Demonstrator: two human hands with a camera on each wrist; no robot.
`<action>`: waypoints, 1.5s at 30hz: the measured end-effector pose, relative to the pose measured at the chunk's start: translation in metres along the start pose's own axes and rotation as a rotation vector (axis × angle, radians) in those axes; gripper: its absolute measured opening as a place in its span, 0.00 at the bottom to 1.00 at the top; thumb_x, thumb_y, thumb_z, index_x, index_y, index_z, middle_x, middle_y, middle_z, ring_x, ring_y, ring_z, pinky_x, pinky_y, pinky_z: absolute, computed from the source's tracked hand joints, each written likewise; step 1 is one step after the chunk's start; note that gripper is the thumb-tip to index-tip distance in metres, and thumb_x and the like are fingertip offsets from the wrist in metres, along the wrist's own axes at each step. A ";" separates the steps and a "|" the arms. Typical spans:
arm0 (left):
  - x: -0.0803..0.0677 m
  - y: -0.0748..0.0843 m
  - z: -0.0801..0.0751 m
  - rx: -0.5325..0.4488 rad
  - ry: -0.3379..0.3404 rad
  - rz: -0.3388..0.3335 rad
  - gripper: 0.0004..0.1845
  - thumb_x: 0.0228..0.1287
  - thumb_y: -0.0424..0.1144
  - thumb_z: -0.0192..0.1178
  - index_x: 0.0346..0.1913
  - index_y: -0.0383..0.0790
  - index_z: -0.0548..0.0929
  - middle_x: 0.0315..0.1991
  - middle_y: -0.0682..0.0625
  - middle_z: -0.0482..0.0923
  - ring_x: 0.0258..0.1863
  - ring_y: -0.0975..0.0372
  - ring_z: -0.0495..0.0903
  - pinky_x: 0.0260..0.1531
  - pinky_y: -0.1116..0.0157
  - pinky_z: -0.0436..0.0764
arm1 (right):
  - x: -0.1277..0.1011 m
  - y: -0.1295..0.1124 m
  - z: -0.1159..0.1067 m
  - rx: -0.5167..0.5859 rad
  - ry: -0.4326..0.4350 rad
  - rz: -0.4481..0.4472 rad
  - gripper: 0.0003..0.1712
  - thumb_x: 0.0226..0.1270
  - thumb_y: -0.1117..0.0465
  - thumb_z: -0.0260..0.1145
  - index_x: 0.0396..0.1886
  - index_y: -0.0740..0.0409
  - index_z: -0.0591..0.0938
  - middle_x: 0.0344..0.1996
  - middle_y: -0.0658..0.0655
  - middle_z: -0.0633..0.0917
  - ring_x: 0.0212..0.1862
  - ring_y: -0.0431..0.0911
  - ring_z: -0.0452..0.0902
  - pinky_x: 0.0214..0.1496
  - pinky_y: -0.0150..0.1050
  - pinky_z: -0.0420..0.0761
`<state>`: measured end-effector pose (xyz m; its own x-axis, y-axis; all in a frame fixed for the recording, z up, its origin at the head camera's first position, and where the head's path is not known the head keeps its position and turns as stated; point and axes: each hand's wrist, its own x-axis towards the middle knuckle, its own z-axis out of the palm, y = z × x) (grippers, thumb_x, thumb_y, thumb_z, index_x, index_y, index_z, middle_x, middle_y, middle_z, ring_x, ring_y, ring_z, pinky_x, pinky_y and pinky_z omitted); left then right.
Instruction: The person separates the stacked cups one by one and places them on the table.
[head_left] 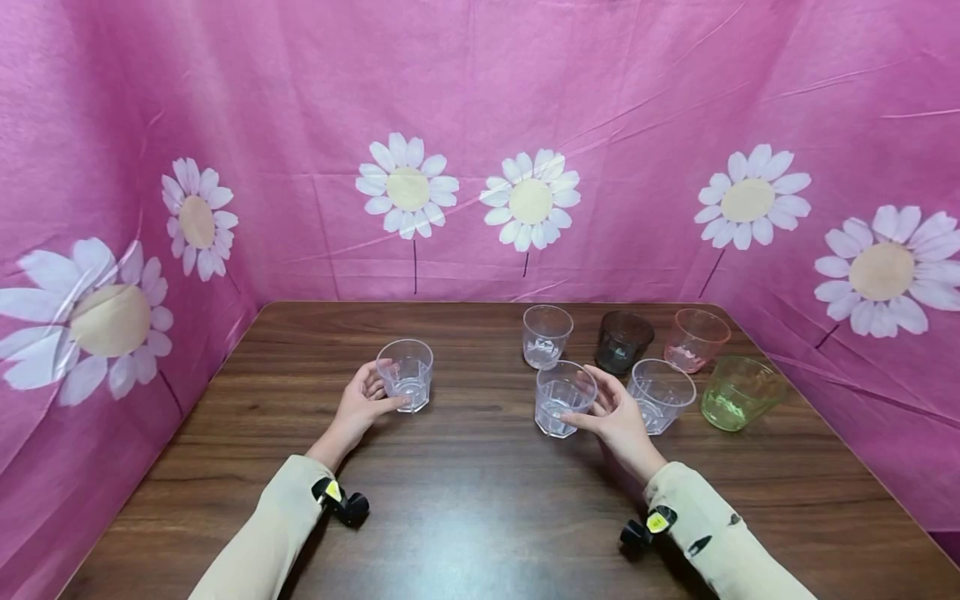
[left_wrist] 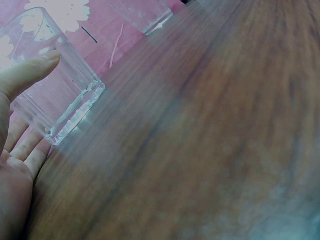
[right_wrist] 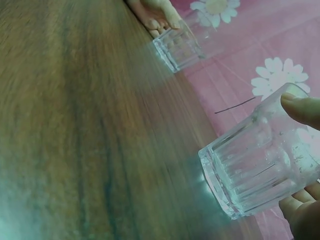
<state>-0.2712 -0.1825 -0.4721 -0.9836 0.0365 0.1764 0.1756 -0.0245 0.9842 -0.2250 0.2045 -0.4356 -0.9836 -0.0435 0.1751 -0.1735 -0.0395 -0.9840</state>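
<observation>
My left hand [head_left: 358, 412] grips a clear faceted drinking glass [head_left: 411, 379], thumb on the near side and fingers around the far side. In the left wrist view the thumb [left_wrist: 31, 72] presses the wall of this upright glass, its base at the tabletop. To the right, my right hand [head_left: 621, 423] holds a second clear drinking glass [head_left: 557, 402] between thumb and fingers. The right wrist view shows that glass [right_wrist: 260, 160] close up, with faceted sides and a thick base. Just right of this hand stands another clear glass [head_left: 660, 400], partly behind the fingers.
Behind the right hand stand a clear glass [head_left: 547, 337], a dark smoky glass [head_left: 624, 343] and a pink glass [head_left: 694, 340]. A green glass [head_left: 738, 396] is near the right edge of the brown wooden table [head_left: 450, 508]. Pink flowered cloth [head_left: 472, 83] encloses the back and sides.
</observation>
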 end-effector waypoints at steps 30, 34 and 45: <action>-0.001 0.003 0.001 0.011 0.027 -0.018 0.37 0.49 0.15 0.68 0.65 0.26 0.67 0.64 0.30 0.71 0.52 0.63 0.77 0.53 0.73 0.75 | -0.007 -0.017 -0.012 -0.099 0.017 -0.177 0.51 0.45 0.84 0.71 0.71 0.74 0.59 0.59 0.46 0.73 0.63 0.40 0.70 0.65 0.28 0.69; -0.001 0.006 0.002 -0.009 0.027 -0.021 0.37 0.49 0.15 0.67 0.65 0.25 0.67 0.64 0.30 0.70 0.55 0.60 0.76 0.55 0.71 0.75 | -0.010 -0.025 -0.015 -0.108 0.013 -0.218 0.49 0.46 0.84 0.71 0.70 0.70 0.62 0.60 0.43 0.74 0.63 0.35 0.69 0.66 0.29 0.68; 0.004 0.023 0.020 -0.021 -0.028 -0.017 0.36 0.48 0.17 0.69 0.63 0.24 0.68 0.62 0.29 0.73 0.49 0.66 0.79 0.55 0.69 0.77 | -0.019 -0.044 -0.018 -0.186 0.014 -0.282 0.44 0.52 0.84 0.68 0.69 0.76 0.61 0.59 0.40 0.74 0.64 0.35 0.68 0.65 0.25 0.68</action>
<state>-0.2702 -0.1633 -0.4487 -0.9850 0.0649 0.1602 0.1575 -0.0445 0.9865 -0.1999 0.2248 -0.3960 -0.8957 -0.0432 0.4425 -0.4441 0.1352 -0.8857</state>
